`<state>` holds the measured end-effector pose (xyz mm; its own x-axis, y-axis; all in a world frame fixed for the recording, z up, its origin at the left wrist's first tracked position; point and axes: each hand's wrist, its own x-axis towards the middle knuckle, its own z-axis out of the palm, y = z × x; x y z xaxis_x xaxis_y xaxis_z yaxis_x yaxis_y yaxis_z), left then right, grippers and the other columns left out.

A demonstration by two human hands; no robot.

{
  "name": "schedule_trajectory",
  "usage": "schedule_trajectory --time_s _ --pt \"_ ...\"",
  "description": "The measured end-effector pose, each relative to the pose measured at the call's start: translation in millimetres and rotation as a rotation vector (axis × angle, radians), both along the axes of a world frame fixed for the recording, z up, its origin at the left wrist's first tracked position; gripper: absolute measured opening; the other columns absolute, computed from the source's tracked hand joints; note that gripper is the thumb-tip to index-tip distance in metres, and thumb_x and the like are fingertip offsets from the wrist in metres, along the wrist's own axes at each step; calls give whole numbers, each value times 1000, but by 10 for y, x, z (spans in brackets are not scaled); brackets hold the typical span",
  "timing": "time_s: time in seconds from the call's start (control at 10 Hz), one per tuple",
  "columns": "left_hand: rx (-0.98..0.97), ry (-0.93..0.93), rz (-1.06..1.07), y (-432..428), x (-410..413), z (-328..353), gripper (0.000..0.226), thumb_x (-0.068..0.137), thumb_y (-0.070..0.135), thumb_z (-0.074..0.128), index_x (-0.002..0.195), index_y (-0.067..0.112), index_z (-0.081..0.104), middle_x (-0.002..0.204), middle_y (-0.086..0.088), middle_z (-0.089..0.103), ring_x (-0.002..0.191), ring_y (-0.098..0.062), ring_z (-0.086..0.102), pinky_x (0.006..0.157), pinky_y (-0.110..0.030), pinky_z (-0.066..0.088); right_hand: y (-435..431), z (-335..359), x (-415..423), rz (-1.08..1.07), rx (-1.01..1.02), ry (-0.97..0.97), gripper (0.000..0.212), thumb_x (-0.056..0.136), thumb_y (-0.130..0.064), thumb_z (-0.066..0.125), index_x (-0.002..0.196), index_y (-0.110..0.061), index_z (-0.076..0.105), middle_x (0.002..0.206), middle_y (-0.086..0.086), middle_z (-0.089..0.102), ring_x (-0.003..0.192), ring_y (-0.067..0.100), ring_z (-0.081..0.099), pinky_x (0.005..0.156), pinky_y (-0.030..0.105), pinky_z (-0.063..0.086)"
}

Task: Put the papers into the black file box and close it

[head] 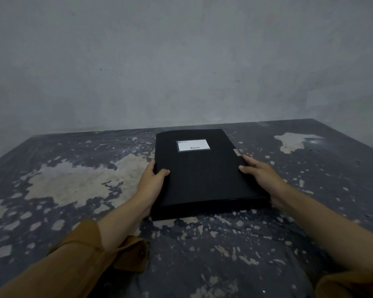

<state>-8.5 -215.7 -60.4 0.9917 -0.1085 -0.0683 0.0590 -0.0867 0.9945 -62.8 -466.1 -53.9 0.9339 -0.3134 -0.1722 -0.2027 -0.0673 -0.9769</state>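
The black file box point(202, 175) lies flat on the table with its lid down and a white label point(193, 145) on top near the far end. My left hand point(152, 179) grips its left edge, thumb on the lid and fingers down the side. On the right edge my right hand point(260, 175) holds it the same way, just below a small grey tab point(236, 152). No papers are visible; the inside of the box is hidden.
The table point(78, 181) has a dark, worn surface with pale patches where the coating has flaked off. A bare grey wall point(181, 61) stands right behind its far edge. Brown sleeves point(80, 254) cover both forearms.
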Motion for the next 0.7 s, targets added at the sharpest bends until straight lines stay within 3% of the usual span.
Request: schedule_trajectory --time_s 0.1,0.3,0.4,0.5,0.6,0.7 --pt "20 17 -8 -97 -2 12 44 94 13 43 137 23 42 132 -2 58 109 -23 60 90 -35 51 -30 62 2 -26 12 14 48 96 -8 48 142 -17 40 120 -1 58 73 3 58 56 15 48" --pt "64 14 -17 -283 36 37 48 95 16 43 142 22 37 136 -4 55 115 -26 58 96 -40 50 -167 126 60 -64 4 16 48 96 -6 46 142 -16 41 123 0 57 74 8 59 59 20 47" --pt "101 6 -32 -318 70 50 49 94 17 44 142 21 36 137 -4 55 115 -26 58 98 -40 49 -186 135 41 -69 -27 5 46 96 -5 44 141 -14 42 114 1 55 72 9 57 57 17 44" --pt "125 21 -55 -297 99 41 50 94 19 46 143 20 36 138 -4 54 117 -26 58 99 -39 49 -185 136 28 -59 -74 0 46 97 -6 44 142 -13 41 124 5 56 80 13 56 59 16 43" --pt "139 53 -97 -249 127 98 47 95 15 46 141 17 39 136 -4 55 119 -26 57 103 -39 46 -200 136 77 -74 -161 4 47 96 -7 47 142 -9 39 132 5 52 102 19 58 81 24 45" --pt "125 62 -130 -217 143 241 43 96 10 44 139 10 41 140 0 50 116 -19 54 102 -29 41 -194 136 112 -117 -338 3 56 93 -12 53 145 -7 34 151 11 40 134 27 43 108 35 35"
